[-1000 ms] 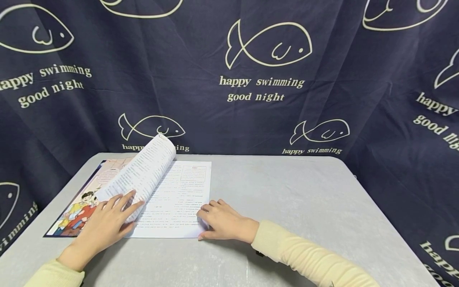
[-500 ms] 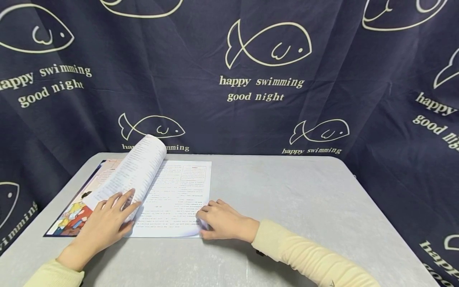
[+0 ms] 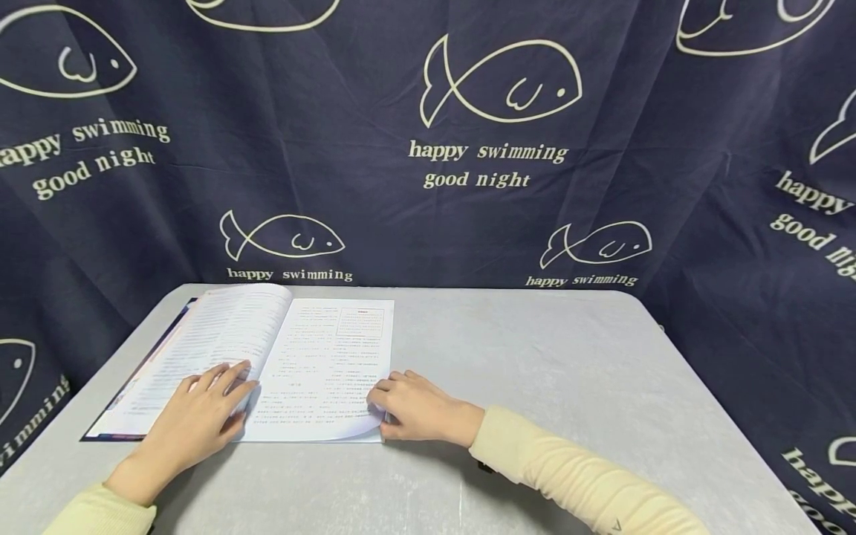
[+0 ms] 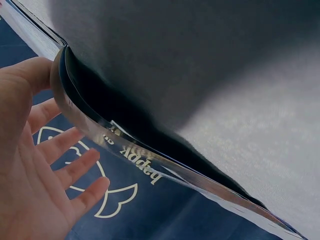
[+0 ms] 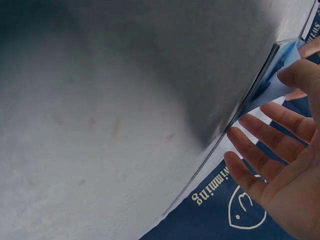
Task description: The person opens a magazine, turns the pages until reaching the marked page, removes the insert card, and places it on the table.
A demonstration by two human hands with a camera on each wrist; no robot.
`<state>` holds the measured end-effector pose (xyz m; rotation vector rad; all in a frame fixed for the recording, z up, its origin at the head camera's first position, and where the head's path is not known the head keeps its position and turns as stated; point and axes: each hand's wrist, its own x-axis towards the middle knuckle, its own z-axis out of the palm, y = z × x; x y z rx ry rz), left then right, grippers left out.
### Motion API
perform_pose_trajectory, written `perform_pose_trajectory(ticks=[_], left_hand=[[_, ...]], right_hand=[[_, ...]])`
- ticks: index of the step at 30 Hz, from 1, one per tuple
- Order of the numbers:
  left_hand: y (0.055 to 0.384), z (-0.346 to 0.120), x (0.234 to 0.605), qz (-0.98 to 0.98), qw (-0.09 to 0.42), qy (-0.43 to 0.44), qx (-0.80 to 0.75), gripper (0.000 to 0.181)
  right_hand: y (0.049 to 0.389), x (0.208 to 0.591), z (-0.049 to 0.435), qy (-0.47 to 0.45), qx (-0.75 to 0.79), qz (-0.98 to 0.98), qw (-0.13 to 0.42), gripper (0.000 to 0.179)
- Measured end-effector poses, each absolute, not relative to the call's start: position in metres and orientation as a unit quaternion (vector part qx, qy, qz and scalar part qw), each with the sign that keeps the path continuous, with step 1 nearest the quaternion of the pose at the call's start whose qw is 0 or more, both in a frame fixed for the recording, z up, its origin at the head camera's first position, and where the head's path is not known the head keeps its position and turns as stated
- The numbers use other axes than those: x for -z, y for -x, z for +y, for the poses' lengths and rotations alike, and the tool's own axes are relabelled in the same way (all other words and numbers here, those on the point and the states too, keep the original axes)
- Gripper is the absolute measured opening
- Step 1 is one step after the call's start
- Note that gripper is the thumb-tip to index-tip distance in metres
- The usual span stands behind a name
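Note:
An open magazine (image 3: pixel 337 345) lies at the left of the table, its pages covered in small print. My left hand (image 3: pixel 197 416) rests on the left-hand page (image 3: pixel 221 319), fingers spread; from the left wrist view its thumb lies by the magazine's lower edge, where the pages bulge in a curve. At the lower right corner, my right hand (image 3: pixel 424 409) pinches the right-hand page (image 3: pixel 361 427), which curls upward there. The right wrist view has the thumb in front of the bent sheet (image 5: pixel 275 82) and the other fingers (image 5: pixel 255 145) extended past the edge.
The grey table (image 3: pixel 535 371) stretches to the right of the magazine. Behind it hangs a dark blue curtain (image 3: pixel 374 111) with fish drawings and lettering. A dark cover edge (image 3: pixel 154 349) shows along the magazine's left side.
The raised pages have swung over to the left and come down, covering the colourful illustrated page. The left hand stays nearly in place. The lower right page corner now curls up at the right hand.

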<state>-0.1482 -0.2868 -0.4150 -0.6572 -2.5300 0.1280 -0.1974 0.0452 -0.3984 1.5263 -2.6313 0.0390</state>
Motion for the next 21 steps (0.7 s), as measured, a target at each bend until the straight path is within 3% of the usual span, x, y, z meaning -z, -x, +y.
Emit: perform_pose_trajectory(ticks=[16,21], left_hand=[[0.1472,-0.2859,0.4158,-0.942,0.226,0.243,-0.051,0.040],[0.1443,-0.2829,0.4131,-0.954,0.198,0.221,-0.039,0.046]], right_hand=[[0.2053,0.4004,0.0437,-0.493,-0.035,-0.867,0.062,0.022],[0.2073,0.4017,0.0429,-0.490,-0.044,-0.868,0.075,0.021]])
